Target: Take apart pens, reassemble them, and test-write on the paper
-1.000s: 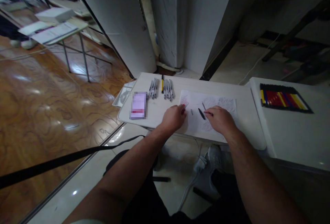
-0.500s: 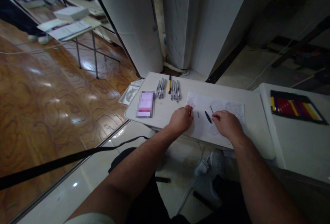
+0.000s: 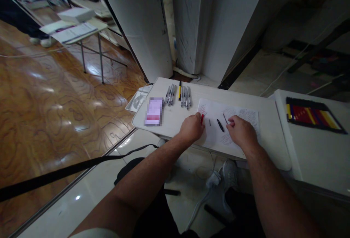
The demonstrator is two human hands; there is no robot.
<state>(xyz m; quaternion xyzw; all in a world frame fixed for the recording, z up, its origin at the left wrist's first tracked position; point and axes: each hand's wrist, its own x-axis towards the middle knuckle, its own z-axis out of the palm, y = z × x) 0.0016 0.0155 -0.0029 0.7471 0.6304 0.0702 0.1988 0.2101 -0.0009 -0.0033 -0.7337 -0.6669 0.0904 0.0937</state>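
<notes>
My left hand (image 3: 191,128) rests on the left edge of a white sheet of paper (image 3: 243,115) with red scribbles and is closed around a small red pen part (image 3: 202,118). My right hand (image 3: 241,132) lies on the sheet, fingers curled, pinching something small and reddish at its fingertips (image 3: 231,123). Between the hands lie a black pen piece (image 3: 220,125), a thin refill (image 3: 224,118) and a tiny dark bit (image 3: 209,122). All sit on a small white table (image 3: 175,115).
A row of several pens (image 3: 179,95) lies at the table's back left, beside a purple-and-white packet (image 3: 154,111). A second white table (image 3: 314,150) on the right carries a tray of coloured pens (image 3: 311,114). Wooden floor and another table (image 3: 73,30) lie left.
The camera view shifted slightly, then steadied. My right hand's fingers moved a little forward beside the thin refill; my left hand has stayed on the sheet's edge.
</notes>
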